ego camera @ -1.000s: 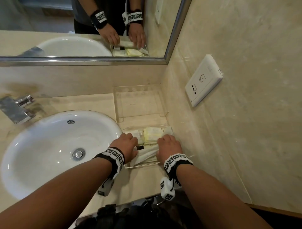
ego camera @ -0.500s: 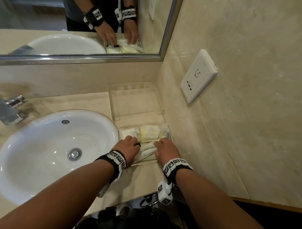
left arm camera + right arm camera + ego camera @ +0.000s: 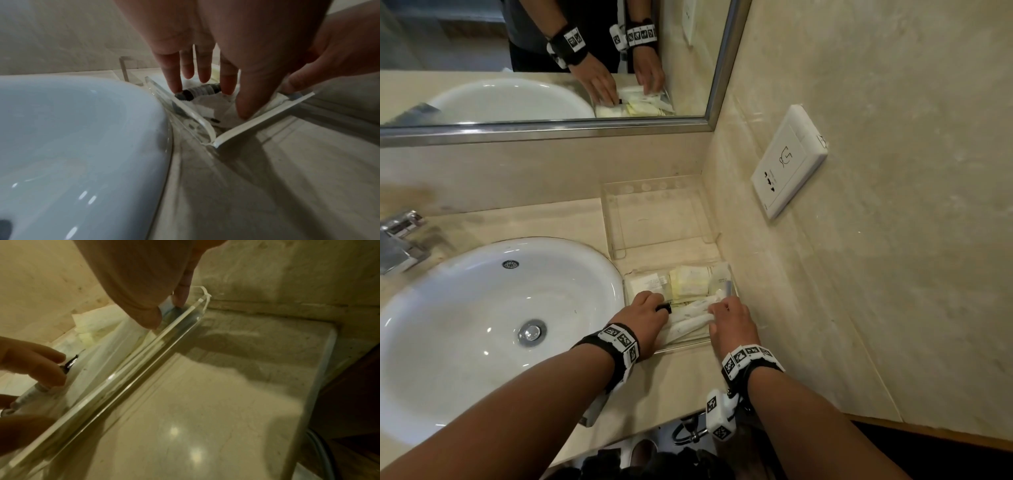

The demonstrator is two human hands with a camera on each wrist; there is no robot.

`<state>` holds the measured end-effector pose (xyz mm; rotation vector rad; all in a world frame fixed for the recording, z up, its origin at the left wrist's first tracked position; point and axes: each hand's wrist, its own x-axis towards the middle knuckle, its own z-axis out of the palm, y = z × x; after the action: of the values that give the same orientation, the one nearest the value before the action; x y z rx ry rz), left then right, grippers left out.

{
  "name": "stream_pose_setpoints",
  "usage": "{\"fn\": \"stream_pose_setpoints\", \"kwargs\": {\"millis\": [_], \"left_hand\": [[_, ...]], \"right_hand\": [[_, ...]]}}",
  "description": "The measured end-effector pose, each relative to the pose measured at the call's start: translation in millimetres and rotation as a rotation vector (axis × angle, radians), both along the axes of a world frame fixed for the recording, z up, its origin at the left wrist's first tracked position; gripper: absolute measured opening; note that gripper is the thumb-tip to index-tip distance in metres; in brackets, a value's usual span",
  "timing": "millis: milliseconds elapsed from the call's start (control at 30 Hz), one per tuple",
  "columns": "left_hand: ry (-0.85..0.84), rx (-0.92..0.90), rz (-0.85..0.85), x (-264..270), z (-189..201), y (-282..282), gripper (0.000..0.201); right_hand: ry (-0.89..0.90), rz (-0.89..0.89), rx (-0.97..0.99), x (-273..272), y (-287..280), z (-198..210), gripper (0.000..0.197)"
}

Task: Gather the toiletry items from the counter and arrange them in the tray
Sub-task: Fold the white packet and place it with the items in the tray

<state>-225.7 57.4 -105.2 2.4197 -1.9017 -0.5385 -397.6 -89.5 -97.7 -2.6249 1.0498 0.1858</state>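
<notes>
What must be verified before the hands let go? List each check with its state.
1. Tray sits flat on the counter, beside the sink: ok.
2. Small dark-capped tube is inside the tray, under the left hand's fingertips: ok.
3. Blue-handled item, pinched by the right hand, is within the tray's right end: ok.
4. Yellow packets lie inside the walls: ok.
5. White wrapped packets lie tidy: not ok, they cross at an angle.
6. Nothing left on the counter under the arms: cannot tell.
</notes>
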Motion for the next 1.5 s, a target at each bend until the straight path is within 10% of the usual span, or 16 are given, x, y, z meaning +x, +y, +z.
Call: {"fn": "stream_pose_setpoints", "kwargs": {"millis": [1500], "left_hand": [[-0.024,-0.030,0.090,-4.4,-49.4,-35.8,0.088]], "right_hand": [[-0.118,0.356,-0.112,51.1,-36.9,-54.0,0.048]]}}
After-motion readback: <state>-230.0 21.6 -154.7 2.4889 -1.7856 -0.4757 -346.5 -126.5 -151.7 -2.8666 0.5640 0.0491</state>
